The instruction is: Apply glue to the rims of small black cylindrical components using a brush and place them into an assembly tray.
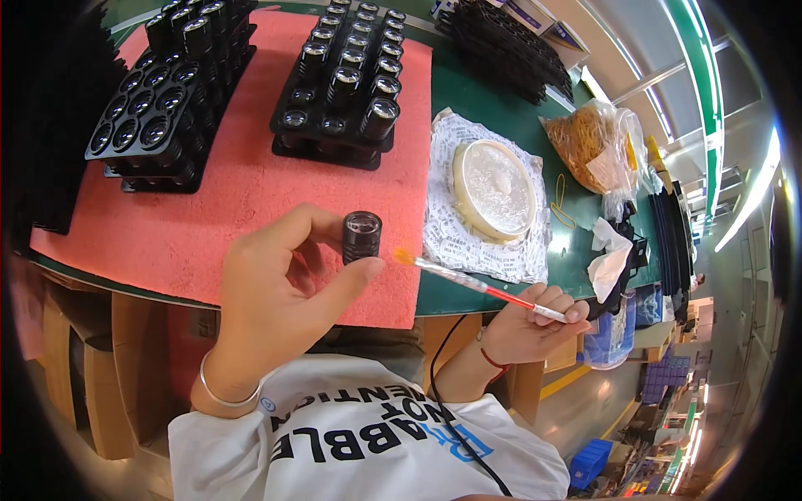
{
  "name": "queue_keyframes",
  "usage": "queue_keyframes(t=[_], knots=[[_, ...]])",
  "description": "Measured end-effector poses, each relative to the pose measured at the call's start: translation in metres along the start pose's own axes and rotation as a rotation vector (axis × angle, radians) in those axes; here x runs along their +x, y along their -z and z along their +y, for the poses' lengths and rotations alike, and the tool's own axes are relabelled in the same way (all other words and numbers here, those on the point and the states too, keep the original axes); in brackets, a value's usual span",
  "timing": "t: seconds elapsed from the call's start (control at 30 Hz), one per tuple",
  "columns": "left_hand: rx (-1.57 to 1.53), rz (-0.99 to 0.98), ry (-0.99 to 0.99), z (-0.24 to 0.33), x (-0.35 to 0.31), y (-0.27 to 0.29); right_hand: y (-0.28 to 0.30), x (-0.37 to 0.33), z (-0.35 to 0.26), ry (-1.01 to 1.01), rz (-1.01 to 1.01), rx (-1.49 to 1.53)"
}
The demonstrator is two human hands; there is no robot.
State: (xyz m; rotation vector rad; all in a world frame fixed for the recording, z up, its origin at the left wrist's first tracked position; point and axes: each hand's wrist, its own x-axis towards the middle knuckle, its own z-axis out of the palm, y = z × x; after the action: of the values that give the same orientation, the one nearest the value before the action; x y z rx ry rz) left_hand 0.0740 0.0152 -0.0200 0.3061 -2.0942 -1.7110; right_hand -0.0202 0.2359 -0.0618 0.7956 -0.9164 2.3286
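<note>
My left hand [288,284] pinches a short black cylinder with a clear lens on top [362,237], upright above the pink foam mat [251,179]. In my right hand [535,324] is a thin paintbrush [484,288] with a red and clear handle. Its yellowish bristle tip points left, a little short of the cylinder. Beyond my hands, a black tray [326,150] carries rows of similar lens cylinders. Another stack of black trays [150,125] stands to the left, with more cylinders at its far end.
Right of the mat, a round shallow dish [497,190] with a clear, shiny content sits on printed paper [443,225]. Farther right are a bag of rubber bands [589,150], one loose band [562,204] and a crumpled tissue [610,259]. Black trays [510,50] pile up at the back.
</note>
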Motion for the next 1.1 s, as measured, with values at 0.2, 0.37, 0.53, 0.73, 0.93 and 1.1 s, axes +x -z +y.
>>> queue_keyframes(t=[0.2,0.37,0.53,0.73,0.93,1.1], knots=[[0.121,0.045,-0.036,0.002,0.000,-0.003,0.001,-0.002,0.000,-0.003,-0.068,-0.102],[0.052,0.014,-0.012,0.002,0.000,-0.002,0.002,-0.003,0.001,0.014,-0.019,-0.150],[-0.090,-0.098,0.083,0.000,0.000,0.005,0.001,-0.003,0.001,0.018,0.012,-0.181],[-0.146,-0.151,0.018,-0.008,0.001,0.007,-0.001,-0.003,0.001,0.033,0.030,-0.204],[-0.178,-0.081,-0.021,-0.006,-0.004,0.004,0.000,-0.004,0.003,0.081,0.121,-0.156],[-0.054,-0.022,-0.116,0.010,-0.004,0.028,0.001,-0.005,0.001,0.072,0.082,-0.173]])
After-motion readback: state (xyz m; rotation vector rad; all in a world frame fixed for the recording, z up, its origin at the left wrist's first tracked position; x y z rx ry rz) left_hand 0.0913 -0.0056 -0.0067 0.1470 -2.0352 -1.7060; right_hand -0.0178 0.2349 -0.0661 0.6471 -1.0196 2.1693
